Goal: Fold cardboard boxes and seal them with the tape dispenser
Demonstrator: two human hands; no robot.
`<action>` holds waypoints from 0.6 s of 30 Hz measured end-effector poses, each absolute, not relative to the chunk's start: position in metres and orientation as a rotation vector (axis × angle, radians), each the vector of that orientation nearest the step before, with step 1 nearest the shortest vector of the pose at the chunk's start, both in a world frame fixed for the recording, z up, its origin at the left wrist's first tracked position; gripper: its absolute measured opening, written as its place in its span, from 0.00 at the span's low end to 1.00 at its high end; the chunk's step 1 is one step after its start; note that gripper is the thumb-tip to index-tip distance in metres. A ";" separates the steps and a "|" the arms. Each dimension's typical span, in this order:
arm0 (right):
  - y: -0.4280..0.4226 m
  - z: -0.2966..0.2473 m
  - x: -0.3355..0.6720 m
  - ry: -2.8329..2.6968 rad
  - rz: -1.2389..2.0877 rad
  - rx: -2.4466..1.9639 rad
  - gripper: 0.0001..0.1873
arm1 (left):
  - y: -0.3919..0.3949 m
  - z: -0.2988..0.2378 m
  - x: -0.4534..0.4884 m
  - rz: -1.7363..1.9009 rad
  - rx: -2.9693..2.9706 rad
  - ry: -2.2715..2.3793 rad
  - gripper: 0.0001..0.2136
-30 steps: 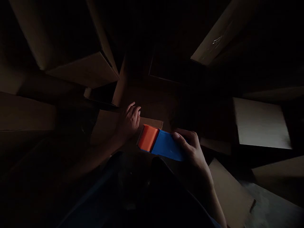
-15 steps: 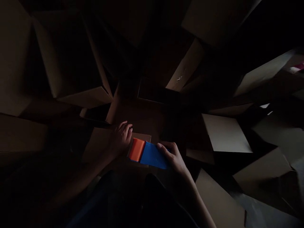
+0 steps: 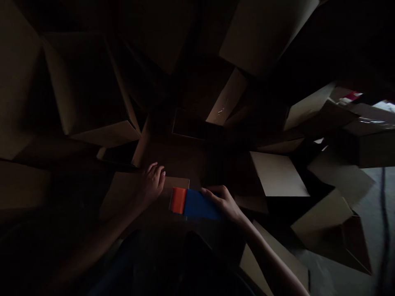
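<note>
My right hand [image 3: 224, 202] grips a blue hand-held tape dispenser [image 3: 201, 204] with an orange front end, which points left. The thumb lies along its upper edge; the other fingers are mostly hidden. My left hand [image 3: 153, 179] is open, its fingers slightly bent and apart, holding nothing. It lies over a cardboard flap [image 3: 119, 190] of the box in front of me, left of the orange end. Whether the dispenser touches the cardboard is too dark to tell.
Open cardboard boxes crowd round: a tall one [image 3: 103, 137] at upper left, another [image 3: 226, 98] ahead, and a pale-flapped one [image 3: 279, 174] at right. Another open box [image 3: 324, 220] stands on the grey floor [image 3: 368, 201] at lower right. The scene is very dark.
The view has turned a little to the right, so most boxes appear further left. The dispenser has tilted to lie more level in my right hand. My left hand keeps its place on the cardboard.
</note>
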State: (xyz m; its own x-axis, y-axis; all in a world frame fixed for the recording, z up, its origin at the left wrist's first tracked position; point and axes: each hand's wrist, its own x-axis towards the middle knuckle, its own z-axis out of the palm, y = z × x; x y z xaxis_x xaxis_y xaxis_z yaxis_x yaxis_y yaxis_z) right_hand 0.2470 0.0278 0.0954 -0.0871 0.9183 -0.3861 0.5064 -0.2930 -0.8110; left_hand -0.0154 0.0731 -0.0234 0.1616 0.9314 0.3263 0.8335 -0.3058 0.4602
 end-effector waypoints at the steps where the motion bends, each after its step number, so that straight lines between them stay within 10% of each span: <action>1: 0.028 0.095 0.250 -1.551 1.368 -1.787 0.34 | 0.073 -0.023 -0.015 0.838 2.255 1.742 0.15; 18: 0.042 0.108 0.275 -1.815 1.351 -1.763 0.27 | 0.072 -0.021 -0.012 0.809 2.281 1.793 0.14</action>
State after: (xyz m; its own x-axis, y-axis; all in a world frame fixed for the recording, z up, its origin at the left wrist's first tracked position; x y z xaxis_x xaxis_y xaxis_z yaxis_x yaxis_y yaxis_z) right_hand 0.2754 0.0424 0.1077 -0.2214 0.8905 -0.3976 0.6366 -0.1769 -0.7506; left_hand -0.0117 0.0719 -0.0215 0.1507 0.9324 0.3284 0.8630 -0.2861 0.4164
